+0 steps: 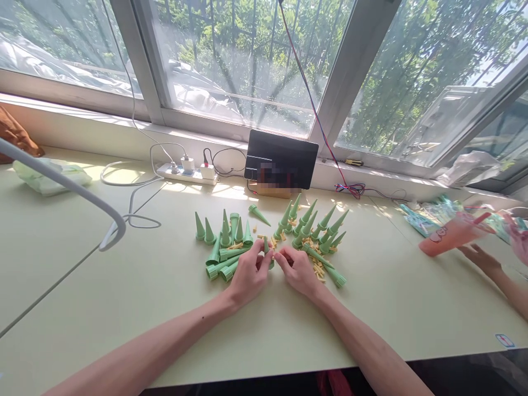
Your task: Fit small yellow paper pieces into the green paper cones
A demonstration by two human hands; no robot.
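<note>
Dozens of green cones (313, 228) crowding left hand (247, 275) and right hand (297, 272), both pinching one cone (267, 248), tablet (282, 154) behind.

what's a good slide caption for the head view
Left hand and right hand meet at a green cone amid more cones and yellow pieces on a pale table.

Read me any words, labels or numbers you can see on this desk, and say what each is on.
No text here can be read.
Tablet: a patch on it is blurred, nothing legible.
Pink cup: a small printed picture, no readable words.
Small card at the desk edge: mark too small to read.
Green cone in the left hand: no print shows.
</note>
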